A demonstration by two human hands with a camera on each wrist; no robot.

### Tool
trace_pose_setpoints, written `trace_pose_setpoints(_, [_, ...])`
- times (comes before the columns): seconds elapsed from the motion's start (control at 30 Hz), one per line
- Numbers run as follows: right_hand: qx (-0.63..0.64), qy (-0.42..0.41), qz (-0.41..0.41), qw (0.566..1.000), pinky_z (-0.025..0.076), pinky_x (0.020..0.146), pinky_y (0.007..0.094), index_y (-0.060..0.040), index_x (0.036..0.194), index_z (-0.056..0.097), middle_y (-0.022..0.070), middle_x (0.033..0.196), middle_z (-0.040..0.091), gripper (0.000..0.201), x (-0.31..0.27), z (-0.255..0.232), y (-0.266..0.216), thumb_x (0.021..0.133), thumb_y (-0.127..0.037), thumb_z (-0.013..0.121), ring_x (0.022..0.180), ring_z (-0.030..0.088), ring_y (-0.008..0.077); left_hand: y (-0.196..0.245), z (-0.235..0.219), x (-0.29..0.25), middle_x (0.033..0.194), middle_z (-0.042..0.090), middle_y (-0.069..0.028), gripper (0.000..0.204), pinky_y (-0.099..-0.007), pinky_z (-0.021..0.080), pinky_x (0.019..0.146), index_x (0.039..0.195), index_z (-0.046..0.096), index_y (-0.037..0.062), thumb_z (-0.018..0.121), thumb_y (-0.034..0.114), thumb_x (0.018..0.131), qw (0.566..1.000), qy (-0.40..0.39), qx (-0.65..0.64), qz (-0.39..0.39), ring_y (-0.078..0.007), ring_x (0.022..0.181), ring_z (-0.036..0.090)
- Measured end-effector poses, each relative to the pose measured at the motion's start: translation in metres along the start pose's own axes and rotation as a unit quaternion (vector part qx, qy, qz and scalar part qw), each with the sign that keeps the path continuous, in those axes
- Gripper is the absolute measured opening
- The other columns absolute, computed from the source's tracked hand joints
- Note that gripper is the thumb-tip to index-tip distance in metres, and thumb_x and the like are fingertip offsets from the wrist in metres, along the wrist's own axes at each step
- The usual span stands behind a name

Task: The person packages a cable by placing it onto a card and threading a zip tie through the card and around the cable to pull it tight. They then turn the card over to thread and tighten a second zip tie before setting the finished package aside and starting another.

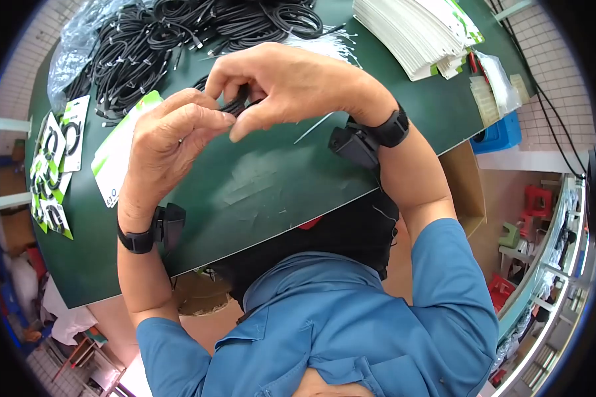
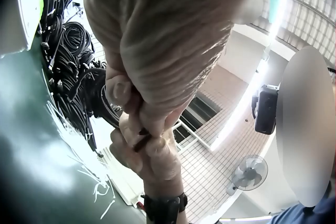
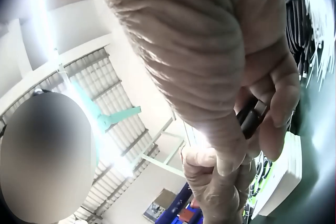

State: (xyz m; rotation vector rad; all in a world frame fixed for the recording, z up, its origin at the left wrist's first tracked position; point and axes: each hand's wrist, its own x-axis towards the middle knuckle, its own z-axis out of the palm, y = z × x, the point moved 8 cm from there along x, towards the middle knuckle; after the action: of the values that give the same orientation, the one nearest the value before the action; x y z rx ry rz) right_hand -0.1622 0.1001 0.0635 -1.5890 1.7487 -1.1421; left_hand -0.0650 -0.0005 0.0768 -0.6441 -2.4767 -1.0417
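Observation:
Both hands meet over the green table (image 1: 258,175), working on a coiled black cable (image 1: 234,104). My right hand (image 1: 295,78) grips the cable between its curled fingers and thumb, with a dark piece of the cable (image 3: 253,120) showing between them in the right wrist view. Thumb and fingertips of my left hand (image 1: 162,142) pinch at the cable's near side, right against the right thumb. Fingers hide most of the coil. A single white tie (image 1: 313,128) lies on the table below the right hand.
Bundled black cables (image 1: 129,63) heap up at the back, with loose white ties (image 1: 331,47) beside them. White cards (image 1: 410,36) are stacked at back right. More cards (image 1: 109,175) lie by the left forearm; carded cables (image 1: 73,135) sit at the left edge.

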Motion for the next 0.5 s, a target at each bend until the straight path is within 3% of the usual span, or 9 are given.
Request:
trace_pose_setpoints(0.03, [0.043,-0.002,0.038,0.998,0.053,0.07,0.0292,-0.0006,0.108,0.07,0.0044,0.084,0.068,0.035,0.0,-0.002,0.002,0.082,-0.016,0.088,0.076,0.066,0.0134,0.001,-0.001,0.0,0.09,0.069,-0.0091,0.019,-0.0345,0.053,0.066,0.104,0.077,0.0058,0.079,-0.002,0.087,1.0,0.001,0.009,0.007,-0.0252,0.076,0.069])
trace_pose_setpoints(0.13, [0.082,-0.011,0.019,0.996,0.053,0.068,0.0265,-0.0016,0.112,0.07,0.0027,0.087,0.067,0.038,0.003,-0.003,0.008,0.081,-0.013,0.088,0.076,0.066,0.0104,0.003,-0.008,-0.003,0.092,0.067,-0.0086,0.018,-0.0359,0.052,0.066,0.102,0.076,0.0058,0.077,-0.003,0.087,1.0,-0.006,0.021,0.005,-0.0266,0.078,0.066])
trace_pose_setpoints(0.2, [-0.015,-0.021,-0.001,1.0,0.053,0.067,0.0253,-0.0009,0.111,0.07,0.0041,0.088,0.068,0.033,0.004,-0.009,-0.002,0.082,-0.006,0.086,0.077,0.068,0.0111,0.0,-0.009,-0.005,0.093,0.066,-0.009,0.018,-0.037,0.052,0.067,0.102,0.076,0.0065,0.076,-0.003,0.087,0.999,-0.009,-0.032,-0.013,-0.0277,0.08,0.066])
trace_pose_setpoints(0.3, [-0.018,-0.009,-0.019,1.0,0.054,0.067,0.025,0.0,0.106,0.071,0.0047,0.088,0.07,0.026,0.006,-0.003,-0.004,0.082,0.0,0.084,0.078,0.069,0.0119,-0.005,-0.01,-0.009,0.093,0.067,-0.0093,0.017,-0.0377,0.053,0.068,0.102,0.076,0.0071,0.076,-0.003,0.088,1.0,0.004,0.01,-0.004,-0.0277,0.081,0.067])
trace_pose_setpoints(0.37, [0.004,0.024,0.021,0.999,0.056,0.069,0.0251,0.0011,0.101,0.073,0.006,0.09,0.072,0.021,0.005,-0.007,-0.006,0.083,0.002,0.082,0.079,0.071,0.013,-0.007,-0.012,-0.008,0.094,0.067,-0.0095,0.017,-0.0373,0.054,0.069,0.103,0.076,0.0072,0.077,0.0,0.088,0.998,0.023,-0.065,0.0,-0.0287,0.082,0.067])
trace_pose_setpoints(0.5, [0.009,0.067,-0.068,0.995,0.056,0.07,0.0253,0.0018,0.1,0.074,0.0068,0.092,0.073,0.019,0.005,-0.008,-0.008,0.083,0.003,0.082,0.078,0.071,0.013,-0.007,-0.017,-0.007,0.102,0.072,-0.0104,0.02,-0.0296,0.054,0.071,0.1,0.077,0.0057,0.082,-0.003,0.083,0.997,0.03,-0.069,-0.013,-0.0222,0.088,0.071])
